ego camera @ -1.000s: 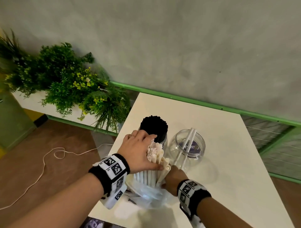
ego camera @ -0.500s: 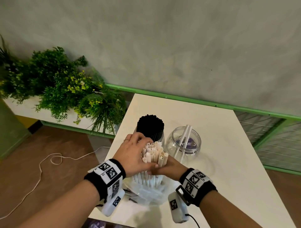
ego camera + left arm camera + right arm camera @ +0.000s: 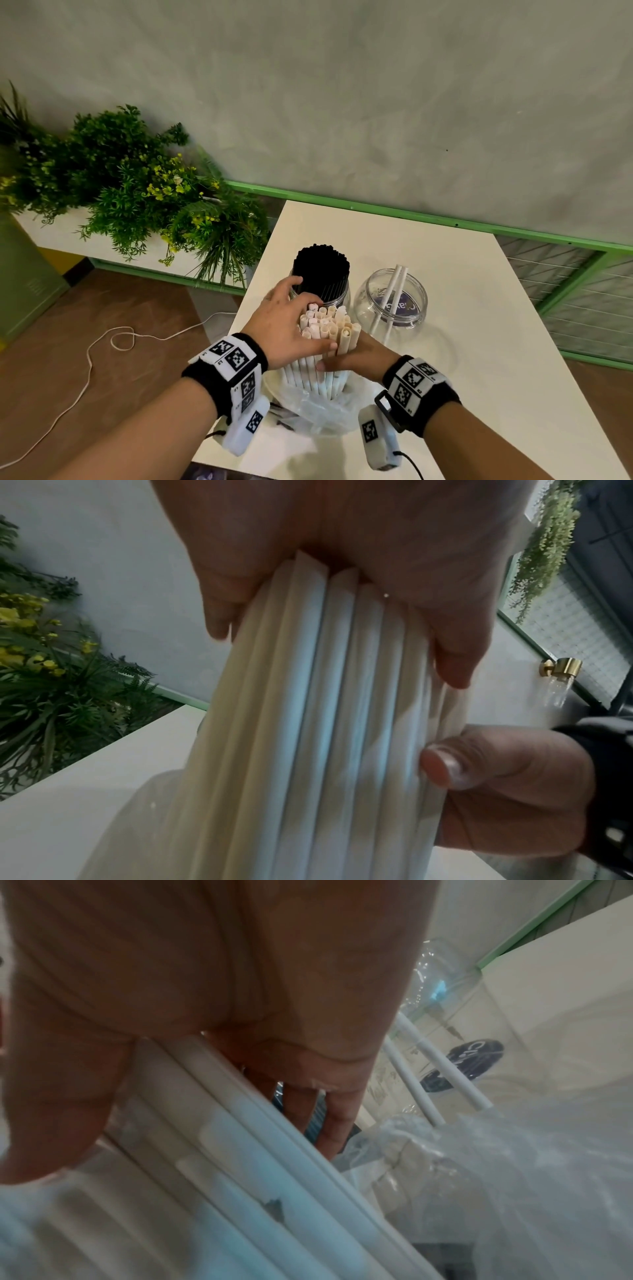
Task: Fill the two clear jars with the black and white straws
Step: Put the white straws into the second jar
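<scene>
**White bundle gripped upright, near-empty jar at one o'clock**

Since the earlier frames the right hand (image 3: pixel 356 356) has been brought round from beneath the bundle to its right flank, and the left hand (image 3: pixel 291 325) has been kept over the tops. The white straws (image 3: pixel 325 346) are now clamped between both hands: left palm and fingers are curled over the upper ends at nine o'clock of the bundle, while the right thumb and fingers are wrapped round the shafts lower down at four o'clock. In the left wrist view the right thumb (image 3: pixel 441 767) is seen pressed on the outer straws.

At the nearest point, the foot of the bundle is sunk in a crumpled plastic bag (image 3: pixel 322 411) on the white table (image 3: pixel 479 308). The long axis of the bundle is held close to vertical, open ends up.

Farther off, at one o'clock from the grip, the second clear jar (image 3: pixel 390 301) is found just beside the bundle, with only two white straws leaning in it. The right hand is judged the nearer to it. At twelve o'clock, touching or nearly touching the left fingertips, the first jar (image 3: pixel 339 298) is packed with black straws (image 3: pixel 322 267).

The coming move is judged to be a lift clear of the bag, then a short carry toward one o'clock with the axis kept upright.
</scene>
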Demonstrator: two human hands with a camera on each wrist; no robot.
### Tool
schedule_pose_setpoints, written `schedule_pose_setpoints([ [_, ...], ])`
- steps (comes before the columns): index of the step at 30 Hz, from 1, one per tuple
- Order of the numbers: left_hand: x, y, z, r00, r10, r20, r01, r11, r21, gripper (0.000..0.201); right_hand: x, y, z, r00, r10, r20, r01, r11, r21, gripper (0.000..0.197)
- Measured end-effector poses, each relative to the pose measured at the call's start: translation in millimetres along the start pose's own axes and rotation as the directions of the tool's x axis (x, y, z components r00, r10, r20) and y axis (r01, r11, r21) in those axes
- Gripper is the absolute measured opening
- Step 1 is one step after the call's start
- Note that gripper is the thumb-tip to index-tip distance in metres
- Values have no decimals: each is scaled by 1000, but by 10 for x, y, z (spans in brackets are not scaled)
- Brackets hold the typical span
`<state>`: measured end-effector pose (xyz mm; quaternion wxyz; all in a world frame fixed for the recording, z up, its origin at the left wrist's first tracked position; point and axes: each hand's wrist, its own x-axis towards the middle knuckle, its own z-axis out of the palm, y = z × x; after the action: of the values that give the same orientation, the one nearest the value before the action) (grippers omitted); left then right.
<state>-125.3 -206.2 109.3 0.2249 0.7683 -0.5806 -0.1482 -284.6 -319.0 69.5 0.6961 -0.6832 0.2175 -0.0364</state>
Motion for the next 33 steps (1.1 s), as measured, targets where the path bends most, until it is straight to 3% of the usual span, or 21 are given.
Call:
schedule_pose_setpoints([
  [7, -34, -9, 44, 997, 53, -51, -54, 999, -9, 82, 16, 119, 29, 982, -102, -161, 109, 993, 41, 39],
  [12, -79, -21, 30, 986, 53, -159, -60, 997, -39, 75, 82, 128, 104, 930, -228, -287, 235, 972, -11, 48],
  [17, -57, 23, -21, 996, 91, -12, -90, 993, 80, 72, 25, 56, 81, 977, -173, -127, 148, 971, -185, 40],
  [20, 18, 74, -38, 988, 136, 76, -144, 983, 117, 79, 41, -47, 1, 997, -73, 12, 72, 936, -344, 30],
  [22, 49, 83, -35, 985, 151, 83, -162, 973, 164, 74, 38, -120, -56, 998, -7, 58, 26, 941, -337, 24],
  [29, 51, 65, -11, 996, 89, 18, -91, 980, 177, 61, -36, -55, -22, 966, -172, -195, 146, 980, -139, 24],
  [33, 78, 66, -5, 999, 53, -2, -52, 994, 93, 57, -61, 58, 137, 886, -196, -421, 232, 972, 36, 20],
])
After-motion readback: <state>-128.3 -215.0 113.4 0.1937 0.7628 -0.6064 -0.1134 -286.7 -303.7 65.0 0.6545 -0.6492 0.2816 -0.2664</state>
